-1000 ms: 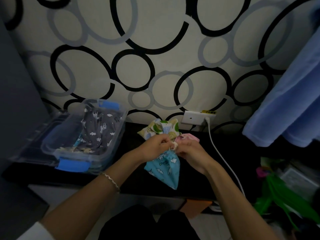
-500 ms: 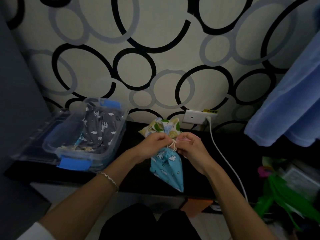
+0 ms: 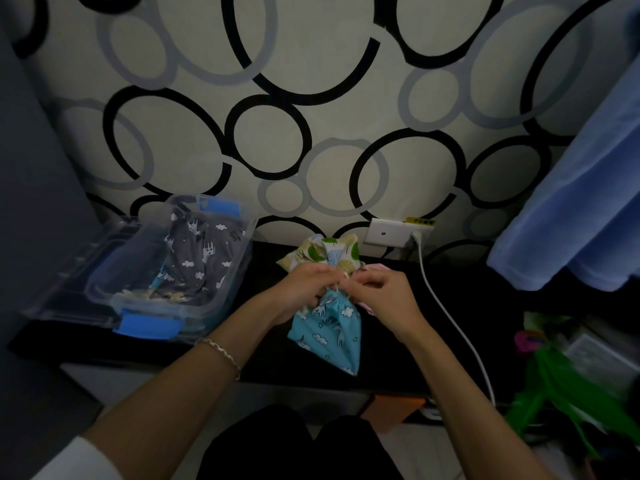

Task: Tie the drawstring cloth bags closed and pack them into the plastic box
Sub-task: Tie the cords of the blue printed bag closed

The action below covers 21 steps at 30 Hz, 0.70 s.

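A light blue cloth bag (image 3: 330, 332) with cloud prints hangs from both hands above the black shelf (image 3: 270, 348). My left hand (image 3: 304, 289) and my right hand (image 3: 384, 296) pinch its white drawstring at the gathered neck. Behind the hands lies a cream bag (image 3: 325, 254) printed with green trees, and a pink bag (image 3: 367, 308) peeks out under my right hand. The clear plastic box (image 3: 221, 299) with blue clips stands at the left and holds a grey patterned bag (image 3: 201, 261) and other fabric.
The box's clear lid (image 3: 69, 271) lies to its left. A white cable (image 3: 446, 317) runs from a wall socket (image 3: 389, 233) down the shelf's right side. Blue cloth (image 3: 581, 202) hangs at the right; green clutter (image 3: 568, 386) lies below it.
The blue bag has swung slightly and hangs a little lower to the right. Both hands stay at its neck, working the drawstring.
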### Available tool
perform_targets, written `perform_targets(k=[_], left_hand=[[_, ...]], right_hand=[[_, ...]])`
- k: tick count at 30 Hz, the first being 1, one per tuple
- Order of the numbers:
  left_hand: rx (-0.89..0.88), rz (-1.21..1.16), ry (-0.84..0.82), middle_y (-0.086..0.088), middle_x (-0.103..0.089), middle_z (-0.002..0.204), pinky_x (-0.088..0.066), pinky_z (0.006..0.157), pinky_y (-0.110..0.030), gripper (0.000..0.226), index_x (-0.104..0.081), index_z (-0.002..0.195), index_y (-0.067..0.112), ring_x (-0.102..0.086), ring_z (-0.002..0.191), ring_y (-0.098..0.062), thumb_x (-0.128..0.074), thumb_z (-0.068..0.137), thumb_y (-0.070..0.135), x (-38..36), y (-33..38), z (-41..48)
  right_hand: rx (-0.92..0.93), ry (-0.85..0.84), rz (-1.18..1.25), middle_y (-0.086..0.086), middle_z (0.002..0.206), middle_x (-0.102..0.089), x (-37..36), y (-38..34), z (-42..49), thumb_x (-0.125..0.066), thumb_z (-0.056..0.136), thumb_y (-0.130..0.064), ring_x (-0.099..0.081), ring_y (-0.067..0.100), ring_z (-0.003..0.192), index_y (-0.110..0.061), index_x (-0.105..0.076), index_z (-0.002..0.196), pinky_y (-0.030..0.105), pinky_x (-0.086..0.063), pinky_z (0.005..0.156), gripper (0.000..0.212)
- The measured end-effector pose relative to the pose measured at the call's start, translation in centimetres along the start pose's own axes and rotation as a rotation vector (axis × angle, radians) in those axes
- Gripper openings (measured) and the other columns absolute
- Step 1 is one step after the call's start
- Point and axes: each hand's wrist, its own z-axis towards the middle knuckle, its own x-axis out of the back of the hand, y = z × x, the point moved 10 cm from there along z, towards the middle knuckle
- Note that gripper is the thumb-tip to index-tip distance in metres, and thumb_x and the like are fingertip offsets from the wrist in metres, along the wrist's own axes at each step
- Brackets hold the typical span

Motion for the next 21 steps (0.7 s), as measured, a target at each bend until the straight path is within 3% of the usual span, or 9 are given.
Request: perform_targets(k=[2, 4, 7, 9, 12, 16, 18, 20, 21], left_hand=[[-0.002, 0.003, -0.02, 0.001, -0.062, 0.071, -0.034, 0.056, -0.024, 0.019, -0.07, 0.085, 0.019, -0.05, 0.064, -0.013, -0.055, 0.095, 0.027, -0.2, 0.3, 0.0], [-0.028, 0.062, 0.001, 0.005, -0.068, 0.074, -0.044, 0.058, -0.022, 0.016, -0.072, 0.089, 0.019, -0.06, 0.067, -0.009, -0.058, 0.094, 0.025, 0.1, 1.0, -0.1], [-0.112, 0.206, 0.083, 0.006, -0.07, 0.081, -0.047, 0.059, -0.012, 0.009, -0.073, 0.091, 0.013, -0.063, 0.066, 0.005, -0.065, 0.089, 0.017, 1.7, 2.1, -0.1], [-0.17, 0.35, 0.133, 0.005, -0.07, 0.087, -0.046, 0.065, -0.013, 0.011, -0.075, 0.093, 0.009, -0.061, 0.071, 0.003, -0.068, 0.087, 0.015, 2.8, 2.5, 0.1], [-0.218, 0.476, 0.184, 0.006, -0.07, 0.083, -0.044, 0.067, -0.015, 0.008, -0.076, 0.089, 0.013, -0.057, 0.071, 0.001, -0.069, 0.086, 0.016, 4.3, 2.7, 0.0], [-0.229, 0.589, 0.179, 0.007, -0.063, 0.068, -0.039, 0.061, -0.017, 0.012, -0.076, 0.086, 0.007, -0.05, 0.058, 0.004, -0.069, 0.087, 0.017, 4.5, 2.3, 0.2], [-0.175, 0.558, 0.155, 0.006, -0.053, 0.064, -0.035, 0.056, -0.019, 0.021, -0.071, 0.082, 0.005, -0.043, 0.054, 0.0, -0.062, 0.092, 0.02, 3.7, 1.8, 0.3], [-0.145, 0.453, 0.124, 0.004, -0.047, 0.065, -0.034, 0.052, -0.018, 0.026, -0.062, 0.077, 0.011, -0.041, 0.057, -0.005, -0.053, 0.097, 0.024, 2.6, 1.6, 0.1], [-0.141, 0.398, 0.105, 0.004, -0.049, 0.069, -0.036, 0.054, -0.016, 0.025, -0.06, 0.078, 0.013, -0.044, 0.061, -0.005, -0.052, 0.098, 0.026, 1.9, 1.6, 0.1]], right_hand=[[-0.02, -0.006, -0.009, -0.01, 0.064, -0.067, 0.0, 0.3, 0.2, -0.072, 0.083, -0.005, -0.062, 0.006, 0.061, -0.013, -0.073, 0.067, 0.019, -0.049, 0.057, 0.018], [-0.125, -0.004, 0.135, -0.005, 0.07, -0.068, 0.1, 1.5, 0.4, -0.066, 0.087, -0.005, -0.065, 0.016, 0.074, -0.014, -0.071, 0.067, 0.029, -0.051, 0.069, 0.022], [-0.256, -0.015, 0.377, 0.0, 0.07, -0.061, -0.3, 3.3, 0.3, -0.049, 0.091, -0.002, -0.055, 0.014, 0.07, -0.013, -0.059, 0.067, 0.026, -0.042, 0.067, 0.028], [-0.301, 0.007, 0.449, -0.001, 0.068, -0.057, 0.0, 4.4, 0.1, -0.046, 0.092, -0.006, -0.05, 0.013, 0.067, -0.014, -0.057, 0.068, 0.026, -0.039, 0.065, 0.028], [-0.381, 0.062, 0.55, 0.004, 0.073, -0.058, 1.4, 6.6, -0.2, -0.047, 0.092, -0.008, -0.052, 0.016, 0.071, -0.008, -0.058, 0.084, 0.028, -0.043, 0.071, 0.014], [-0.377, 0.099, 0.444, -0.002, 0.059, -0.053, 2.9, 7.7, -0.6, -0.046, 0.09, -0.005, -0.05, 0.017, 0.07, -0.017, -0.05, 0.055, 0.034, -0.04, 0.081, 0.037], [-0.322, 0.118, 0.458, 0.002, 0.064, -0.056, 3.3, 7.2, -0.4, -0.052, 0.09, -0.007, -0.052, 0.02, 0.073, -0.006, -0.053, 0.062, 0.03, -0.042, 0.073, 0.028], [-0.246, 0.088, 0.456, 0.016, 0.084, -0.061, 3.3, 6.0, 0.1, -0.056, 0.093, -0.014, -0.056, 0.028, 0.082, 0.012, -0.058, 0.084, 0.031, -0.044, 0.071, 0.028], [-0.211, 0.063, 0.443, 0.02, 0.091, -0.06, 3.2, 5.2, 0.3, -0.057, 0.093, -0.018, -0.054, 0.028, 0.084, 0.012, -0.059, 0.091, 0.031, -0.044, 0.072, 0.03]])
